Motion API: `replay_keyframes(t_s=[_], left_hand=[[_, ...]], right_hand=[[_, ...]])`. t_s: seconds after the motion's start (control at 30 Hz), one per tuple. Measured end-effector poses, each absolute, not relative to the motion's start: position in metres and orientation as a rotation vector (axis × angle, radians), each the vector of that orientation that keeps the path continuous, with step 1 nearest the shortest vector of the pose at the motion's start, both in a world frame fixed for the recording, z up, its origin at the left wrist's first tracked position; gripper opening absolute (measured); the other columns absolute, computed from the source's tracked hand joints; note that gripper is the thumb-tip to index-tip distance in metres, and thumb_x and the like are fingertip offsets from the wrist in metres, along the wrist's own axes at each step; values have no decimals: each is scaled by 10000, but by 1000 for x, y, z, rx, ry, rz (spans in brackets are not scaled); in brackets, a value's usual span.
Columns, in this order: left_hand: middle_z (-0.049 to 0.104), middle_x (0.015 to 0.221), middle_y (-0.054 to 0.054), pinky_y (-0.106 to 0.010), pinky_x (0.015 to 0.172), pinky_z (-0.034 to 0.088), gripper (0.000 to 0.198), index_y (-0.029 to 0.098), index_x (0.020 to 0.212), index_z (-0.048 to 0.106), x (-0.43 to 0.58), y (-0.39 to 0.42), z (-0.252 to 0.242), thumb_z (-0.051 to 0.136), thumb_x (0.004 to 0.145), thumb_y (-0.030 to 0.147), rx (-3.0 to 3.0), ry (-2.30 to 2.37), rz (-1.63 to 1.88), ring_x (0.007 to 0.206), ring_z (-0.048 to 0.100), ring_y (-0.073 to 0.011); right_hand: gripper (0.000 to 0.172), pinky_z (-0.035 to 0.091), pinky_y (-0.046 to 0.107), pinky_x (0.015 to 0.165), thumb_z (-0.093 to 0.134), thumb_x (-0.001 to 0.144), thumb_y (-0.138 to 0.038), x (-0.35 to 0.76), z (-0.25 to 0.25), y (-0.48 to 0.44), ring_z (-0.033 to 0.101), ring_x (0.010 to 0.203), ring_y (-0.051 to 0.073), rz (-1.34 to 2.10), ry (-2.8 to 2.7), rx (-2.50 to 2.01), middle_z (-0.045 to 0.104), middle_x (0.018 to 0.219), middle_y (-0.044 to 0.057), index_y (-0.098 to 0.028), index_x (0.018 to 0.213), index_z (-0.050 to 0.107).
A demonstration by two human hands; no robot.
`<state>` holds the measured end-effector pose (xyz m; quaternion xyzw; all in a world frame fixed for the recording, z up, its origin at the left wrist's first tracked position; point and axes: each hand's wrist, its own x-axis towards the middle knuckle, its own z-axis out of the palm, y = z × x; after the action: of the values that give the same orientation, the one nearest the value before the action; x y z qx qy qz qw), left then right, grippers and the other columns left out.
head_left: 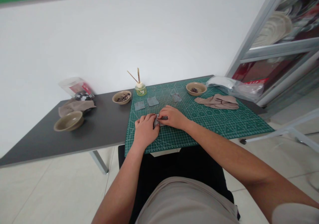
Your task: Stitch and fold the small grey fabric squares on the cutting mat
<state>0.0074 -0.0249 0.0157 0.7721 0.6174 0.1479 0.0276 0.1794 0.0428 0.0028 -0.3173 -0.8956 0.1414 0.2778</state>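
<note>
My left hand [146, 131] rests on the green cutting mat [206, 127], its fingers curled against a small, crumpled grey piece [156, 121]. From the other side, my right hand [172, 117] pinches the same piece. Most of it is hidden under my fingers, so I cannot tell whether it is cloth or a little pouch. Just beyond my hands lie a flat grey square [140, 105], a second grey square [153, 101] and, further right, a third square [176, 97] with a mottled look.
Dark chunks fill part of a bowl [115, 100] at left; another bowl [202, 90] at right holds a few. A reed diffuser [141, 90] stands by the wall. Brown cloth [219, 101] and clear plastic [234, 87] lie right. Far left are a bowl [65, 124] and a bag [74, 86].
</note>
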Motion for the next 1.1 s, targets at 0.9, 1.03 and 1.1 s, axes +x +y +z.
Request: replay_keyframes(t_s=[0.9, 1.03, 1.1], left_hand=[[597, 1400, -42, -487, 1015, 373, 363, 265, 1260, 596, 8, -26, 16, 483, 917, 295, 2397, 1895, 457, 1251, 506, -274], [602, 1391, -39, -482, 1013, 374, 351, 274, 1251, 597, 7, -26, 15, 486, 919, 299, 2389, 1893, 470, 1241, 512, -268], [598, 1394, -36, -483, 1012, 376, 357, 275, 1260, 593, 7, -26, 15, 486, 921, 306, 2391, 1892, 476, 1239, 511, -268]], right_hand=[[80, 395, 334, 869, 653, 872, -218, 181, 2, 44, 528, 894, 195, 379, -2419, -903, 650, 905, 43, -186, 802, 633], [93, 399, 320, 853, 695, 830, -206, 181, 5, 43, 534, 852, 179, 432, -2451, -822, 641, 870, 22, -190, 775, 622], [133, 398, 308, 823, 716, 791, -192, 182, 5, 41, 519, 828, 176, 416, -2438, -862, 604, 823, 10, -191, 730, 598]])
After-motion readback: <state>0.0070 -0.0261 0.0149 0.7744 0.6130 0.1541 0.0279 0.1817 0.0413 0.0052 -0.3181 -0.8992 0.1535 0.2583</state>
